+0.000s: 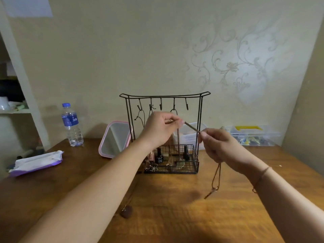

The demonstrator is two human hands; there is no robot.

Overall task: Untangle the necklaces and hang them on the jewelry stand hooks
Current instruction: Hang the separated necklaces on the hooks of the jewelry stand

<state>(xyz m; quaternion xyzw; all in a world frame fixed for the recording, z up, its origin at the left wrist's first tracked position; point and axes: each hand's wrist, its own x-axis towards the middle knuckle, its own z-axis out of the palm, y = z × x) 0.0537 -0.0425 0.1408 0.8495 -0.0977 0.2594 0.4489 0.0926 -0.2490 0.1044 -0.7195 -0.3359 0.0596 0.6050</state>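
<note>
Over the wooden table (pixel 175 216), in front of the black wire jewelry stand (pixel 164 134), both hands are up and apart, with a brown cord necklace (pixel 192 127) stretched taut between them. Left hand (pixel 161 128) is pinched on one end of the cord, right hand (pixel 216 142) pinched on the other; the rest of the loop hangs below the right hand, with a small metal pendant (pixel 211 192) dangling just above the tabletop.

Looks like the last bit of untangling before hanging. Advice: keep tension light, let the pendant hang free so twists drop out, then open the loop wide and lift it over a free hook (pixel 186 104) on the right end of the rail. Three other hooks seem to carry cords already, so avoid snagging those.

Another pendant (pixel 126 211) sits on the table near the left forearm; its cord is too blurred to trace.

Room: patterned wallpaper, water bottle (pixel 71 125), wipes pack (pixel 36 163), pink-framed mirror (pixel 114 139), clear plastic boxes (pixel 252 135) at the back.
</note>
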